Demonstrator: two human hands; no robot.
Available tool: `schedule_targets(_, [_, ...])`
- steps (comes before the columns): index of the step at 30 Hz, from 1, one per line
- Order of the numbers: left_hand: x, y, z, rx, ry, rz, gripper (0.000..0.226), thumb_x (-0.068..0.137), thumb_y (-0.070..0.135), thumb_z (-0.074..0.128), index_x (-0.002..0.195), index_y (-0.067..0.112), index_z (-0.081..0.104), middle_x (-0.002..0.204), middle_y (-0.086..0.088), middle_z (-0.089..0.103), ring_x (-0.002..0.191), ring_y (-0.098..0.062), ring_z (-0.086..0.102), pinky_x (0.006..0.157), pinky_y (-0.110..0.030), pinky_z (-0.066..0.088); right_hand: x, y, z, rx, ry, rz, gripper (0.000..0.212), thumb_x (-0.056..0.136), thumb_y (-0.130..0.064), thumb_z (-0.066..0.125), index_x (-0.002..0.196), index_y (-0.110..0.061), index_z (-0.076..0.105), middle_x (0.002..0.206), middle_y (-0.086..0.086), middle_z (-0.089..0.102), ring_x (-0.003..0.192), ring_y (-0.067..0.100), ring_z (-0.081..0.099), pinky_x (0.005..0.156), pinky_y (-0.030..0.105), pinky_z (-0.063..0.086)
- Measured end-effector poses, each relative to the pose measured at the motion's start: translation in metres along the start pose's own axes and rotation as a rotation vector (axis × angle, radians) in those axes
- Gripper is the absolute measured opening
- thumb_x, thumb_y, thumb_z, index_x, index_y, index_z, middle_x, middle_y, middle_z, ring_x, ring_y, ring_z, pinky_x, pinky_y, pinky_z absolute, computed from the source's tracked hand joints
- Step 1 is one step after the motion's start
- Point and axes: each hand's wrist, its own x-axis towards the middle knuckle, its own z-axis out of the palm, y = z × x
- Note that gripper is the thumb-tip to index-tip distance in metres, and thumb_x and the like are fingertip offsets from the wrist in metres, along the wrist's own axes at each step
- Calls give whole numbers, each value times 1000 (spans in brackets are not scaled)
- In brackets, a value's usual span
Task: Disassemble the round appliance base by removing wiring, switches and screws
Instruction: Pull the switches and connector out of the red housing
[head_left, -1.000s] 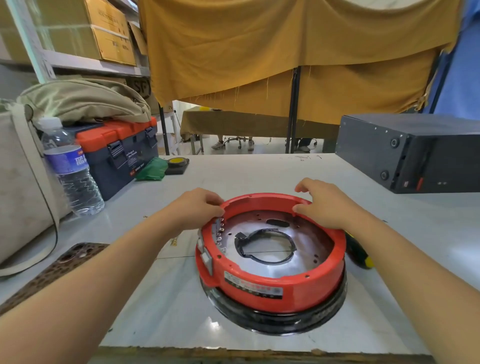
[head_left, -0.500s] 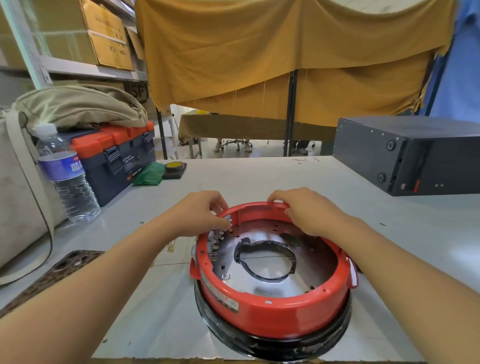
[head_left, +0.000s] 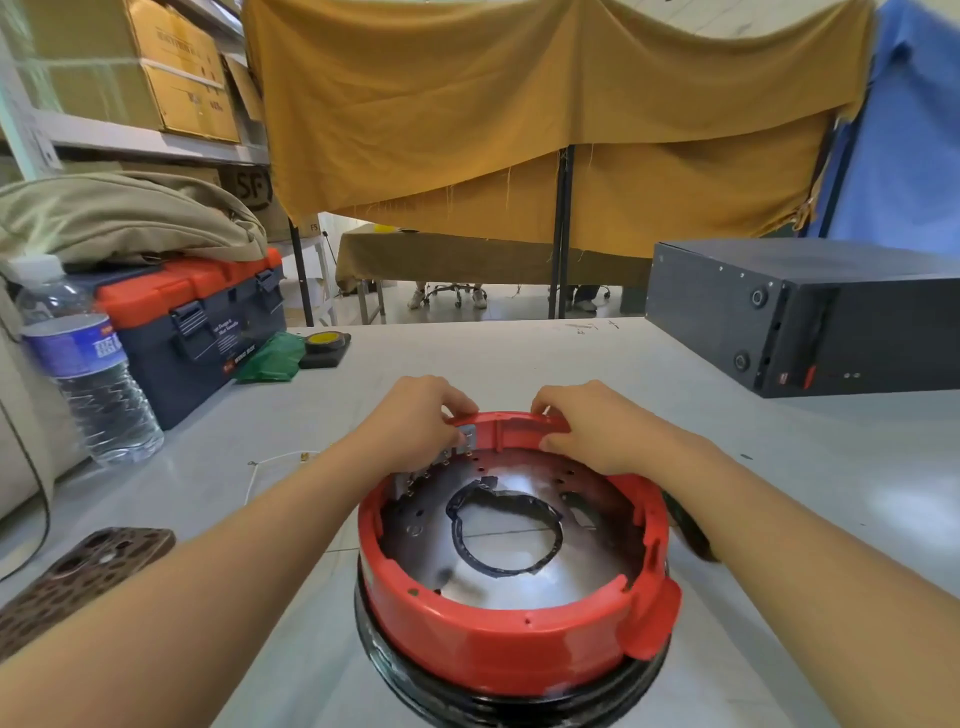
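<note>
From my head camera, the round red base sits on the bench right in front of me, at the near edge, resting on a black ring. Its open side faces up, showing a shiny metal plate with a black-edged round hole in the middle.

My left hand grasps the far rim at about 11 o'clock, fingers curled over the red edge, just above a row of small metal terminals on the inner wall. My right hand grasps the same rim at about 1 o'clock, fingers hooked over the top and thumb pressed on the inside. The two hands are near each other, with a short stretch of rim between them.

At 9 o'clock from the base a water bottle stands upright, with a phone in a patterned case lying nearer to me. A toolbox with an orange lid stands at 10 o'clock, a green cloth beside it. A dark metal box sits at 2 o'clock. A thin white wire lies on the bench left of my left forearm.
</note>
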Motion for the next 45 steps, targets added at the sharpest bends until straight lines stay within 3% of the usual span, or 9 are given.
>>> schedule_targets(7, [14, 8, 15, -26, -5, 106, 38, 85, 1, 58, 115, 23, 67, 114, 1, 68, 95, -7, 61, 77, -13, 42, 9, -4, 8, 70, 31, -38, 37, 90, -27, 62, 126, -22, 53, 122, 9, 61, 108, 26, 55, 91, 35, 46])
schedule_targets(11, [18, 11, 22, -61, 16, 171, 39, 84, -1, 56, 116, 20, 67, 113, 1, 68, 88, -4, 57, 68, 2, 39, 10, -2, 7, -94, 104, 14, 29, 91, -37, 57, 113, -20, 55, 110, 9, 61, 97, 29, 57, 73, 36, 46])
schedule_targets(16, [29, 18, 27, -53, -14, 205, 28, 86, 8, 61, 112, 17, 66, 113, 0, 66, 95, -9, 61, 83, -19, 44, 14, 0, 3, -214, 140, 38, 26, 93, -40, 51, 107, -18, 52, 100, 8, 57, 79, 26, 46, 63, 32, 32])
schedule_targets(19, [32, 16, 28, -71, 10, 161, 19, 85, 17, 65, 104, 17, 67, 107, 0, 66, 93, -13, 63, 83, -26, 49, 18, 1, 2, -131, 90, 31, 27, 92, -41, 53, 105, -17, 53, 98, 6, 56, 81, 25, 50, 65, 34, 40])
schedule_targets(22, [34, 12, 30, -63, 29, 169, 17, 85, 23, 66, 101, 19, 69, 96, 6, 65, 81, -7, 60, 71, -15, 45, 19, 3, 8, 2, 70, 16, 26, 93, -38, 53, 103, -14, 52, 100, 10, 59, 87, 28, 55, 76, 42, 49])
schedule_targets(25, [34, 10, 30, -54, 61, 179, 20, 85, 25, 66, 104, 21, 70, 88, 11, 59, 74, -3, 55, 63, -5, 35, 19, 6, 12, 21, 91, 14, 25, 93, -38, 54, 104, -15, 53, 99, 9, 59, 85, 27, 56, 77, 44, 50])
schedule_targets(30, [34, 10, 30, -34, 61, 185, 21, 83, 26, 67, 103, 20, 71, 91, 7, 63, 77, -7, 56, 62, -4, 36, 21, 10, 12, 52, 83, 9, 21, 92, -35, 56, 103, -17, 56, 100, 8, 60, 88, 26, 57, 79, 43, 50])
schedule_targets(36, [39, 12, 22, -59, -23, 166, 17, 78, 27, 69, 93, 19, 70, 74, 16, 59, 68, 1, 55, 56, -8, 35, 33, 8, 0, -10, -14, -19, 19, 87, -38, 62, 88, -24, 49, 93, 3, 56, 85, 24, 52, 68, 32, 41])
schedule_targets(45, [35, 8, 27, -85, 63, 194, 12, 82, 22, 68, 93, 18, 70, 71, 18, 58, 66, 2, 55, 58, -4, 40, 25, 13, 10, 44, 83, -26, 17, 88, -37, 61, 91, -24, 51, 92, 5, 59, 84, 26, 54, 74, 40, 48])
